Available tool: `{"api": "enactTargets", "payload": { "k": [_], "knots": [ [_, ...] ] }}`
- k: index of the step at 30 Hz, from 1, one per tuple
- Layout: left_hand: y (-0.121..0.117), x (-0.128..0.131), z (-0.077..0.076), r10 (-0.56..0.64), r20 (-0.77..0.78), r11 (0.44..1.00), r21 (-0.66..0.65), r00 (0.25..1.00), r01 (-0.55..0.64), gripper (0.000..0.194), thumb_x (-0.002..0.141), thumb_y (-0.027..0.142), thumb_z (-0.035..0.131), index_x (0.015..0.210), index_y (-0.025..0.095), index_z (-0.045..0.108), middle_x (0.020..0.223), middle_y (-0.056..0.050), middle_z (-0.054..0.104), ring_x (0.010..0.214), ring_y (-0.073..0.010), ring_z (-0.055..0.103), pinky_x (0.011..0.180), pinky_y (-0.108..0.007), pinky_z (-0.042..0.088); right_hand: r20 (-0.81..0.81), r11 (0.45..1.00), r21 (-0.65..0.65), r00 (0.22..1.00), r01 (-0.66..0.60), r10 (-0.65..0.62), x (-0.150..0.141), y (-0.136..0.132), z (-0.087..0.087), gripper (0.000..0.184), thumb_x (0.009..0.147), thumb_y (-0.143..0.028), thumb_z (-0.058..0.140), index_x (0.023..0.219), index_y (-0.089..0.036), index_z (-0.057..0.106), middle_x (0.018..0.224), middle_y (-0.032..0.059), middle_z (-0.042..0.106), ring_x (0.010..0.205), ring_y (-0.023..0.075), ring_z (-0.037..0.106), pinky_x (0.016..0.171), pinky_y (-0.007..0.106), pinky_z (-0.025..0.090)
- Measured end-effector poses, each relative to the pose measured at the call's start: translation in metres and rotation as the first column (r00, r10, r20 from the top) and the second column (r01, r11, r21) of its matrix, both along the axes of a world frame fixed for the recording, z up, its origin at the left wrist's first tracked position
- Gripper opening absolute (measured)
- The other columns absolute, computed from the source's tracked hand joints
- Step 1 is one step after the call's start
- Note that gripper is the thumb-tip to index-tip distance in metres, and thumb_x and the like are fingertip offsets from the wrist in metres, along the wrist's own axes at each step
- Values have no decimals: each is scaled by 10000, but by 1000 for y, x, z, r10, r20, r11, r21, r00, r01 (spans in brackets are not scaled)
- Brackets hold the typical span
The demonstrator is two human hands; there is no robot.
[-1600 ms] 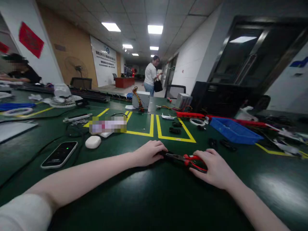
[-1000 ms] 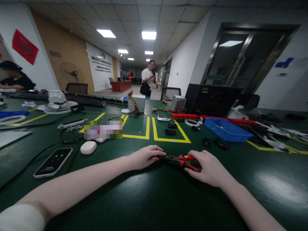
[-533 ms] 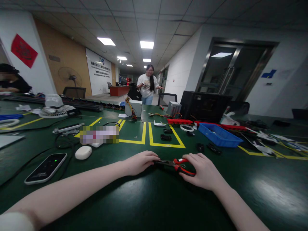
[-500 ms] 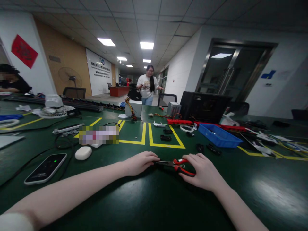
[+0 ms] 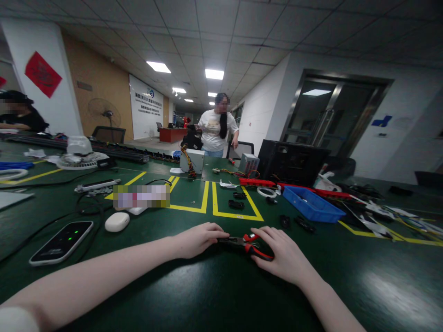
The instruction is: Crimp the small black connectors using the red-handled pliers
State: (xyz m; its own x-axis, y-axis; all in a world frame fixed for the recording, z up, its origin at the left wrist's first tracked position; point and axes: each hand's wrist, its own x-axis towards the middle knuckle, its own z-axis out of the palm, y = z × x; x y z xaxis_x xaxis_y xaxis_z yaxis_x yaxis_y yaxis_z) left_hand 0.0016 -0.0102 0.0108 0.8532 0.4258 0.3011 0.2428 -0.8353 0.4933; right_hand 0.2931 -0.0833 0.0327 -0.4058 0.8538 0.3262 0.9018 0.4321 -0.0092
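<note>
Red-and-black-handled pliers [image 5: 249,239] lie across the middle of the view, jaws pointing left, just above the green table. Their handles are in my right hand [image 5: 282,253], the fingers wrapped over the upper grip and the thumb by the lower one. At the jaw tips, my left hand [image 5: 202,239] is closed in a pinch. Whatever sits between its fingertips is hidden or too small to name. Beyond the pliers, black connector pieces [image 5: 236,204] rest inside a yellow-taped rectangle, and two more dark pieces [image 5: 304,224] lie to the right.
A blue tray [image 5: 313,207] stands right of centre, with loose cables [image 5: 398,214] beyond it. On the left are a black-screened device [image 5: 62,243], a white case [image 5: 116,222] and a fan [image 5: 78,154]. Behind the table stands a person [image 5: 216,127].
The pliers and my right hand have shifted slightly left and down in view, and the handles look closer together. The person across the table has come nearer and lowered an arm.
</note>
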Motion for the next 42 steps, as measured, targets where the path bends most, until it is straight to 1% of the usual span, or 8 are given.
{"api": "enactTargets", "payload": {
  "k": [3, 9, 12, 16, 23, 31, 38, 42],
  "knots": [
    [1, 0, -2, 5, -14, 1000, 6, 1000, -4, 476, 946, 102, 459, 1396, 256, 459, 1342, -87, 512, 1210, -223, 511, 1040, -397, 433, 2, 1000, -4, 1000, -14, 14, -4, -2, 3, 518, 773, -387, 627, 1268, -256, 548, 1242, 81, 593, 1056, 256, 591, 886, 413, 501],
    [1, 0, -3, 9, 9, 1000, 27, 1000, -9, 475, 947, 99, 459, 1395, 259, 460, 1320, -92, 522, 1193, -223, 518, 1027, -389, 433, 2, 998, -59, 1000, -17, 17, -19, -8, 11, 412, 773, -319, 601, 1175, -229, 594, 1111, 91, 631, 970, 247, 606, 834, 390, 502],
    [2, 1, -6, -1, 21, 999, 39, 1000, 0, 468, 948, 97, 453, 1391, 249, 465, 1307, -97, 527, 1191, -224, 517, 1025, -382, 432, 11, 995, -97, 1000, -3, 4, -25, -8, 10, 386, 800, -314, 573, 1173, -213, 588, 1098, 101, 627, 952, 243, 599, 837, 391, 487],
    [4, 1, -8, -7, 16, 999, 44, 1000, 7, 468, 947, 95, 448, 1389, 247, 467, 1309, -98, 523, 1198, -222, 516, 1033, -378, 427, 33, 995, -97, 999, 11, -8, -28, -6, 5, 346, 802, -313, 564, 1128, -201, 593, 1066, 99, 623, 952, 249, 582, 853, 404, 461],
    [2, 0, -4, 0, 7, 999, 32, 1000, 0, 453, 942, 85, 451, 1368, 237, 489, 1327, -100, 518, 1202, -226, 511, 1037, -392, 422, 39, 1000, 29, 999, 2, -4, -28, -6, 6, 309, 764, -356, 634, 1038, -215, 608, 997, 84, 633, 898, 250, 583, 823, 408, 455],
    [3, 0, -5, -3, 23, 1000, 11, 1000, 2, 462, 937, 90, 466, 1368, 254, 489, 1313, -93, 528, 1191, -227, 516, 1023, -396, 433, 65, 995, 88, 997, -49, 43, -23, -5, 8, 302, 791, -430, 633, 1018, -230, 619, 1000, 82, 659, 919, 262, 605, 872, 458, 441],
    [5, 0, -6, 4, 4, 1000, 1, 1000, -4, 481, 946, 104, 466, 1399, 265, 451, 1325, -91, 517, 1198, -226, 511, 1028, -398, 429, 43, 998, 6, 997, -57, 57, -20, -3, 7, 265, 850, -445, 578, 983, -219, 622, 960, 73, 687, 905, 242, 633, 991, 529, 371],
    [5, 0, -7, -8, 24, 1000, 14, 1000, 7, 466, 945, 97, 461, 1384, 252, 471, 1313, -97, 527, 1193, -225, 517, 1028, -395, 428, 50, 999, -20, 998, -41, 42, -26, -4, 6, 259, 845, -452, 583, 930, -210, 614, 914, 71, 682, 865, 238, 627, 952, 512, 394]
  ]
}}
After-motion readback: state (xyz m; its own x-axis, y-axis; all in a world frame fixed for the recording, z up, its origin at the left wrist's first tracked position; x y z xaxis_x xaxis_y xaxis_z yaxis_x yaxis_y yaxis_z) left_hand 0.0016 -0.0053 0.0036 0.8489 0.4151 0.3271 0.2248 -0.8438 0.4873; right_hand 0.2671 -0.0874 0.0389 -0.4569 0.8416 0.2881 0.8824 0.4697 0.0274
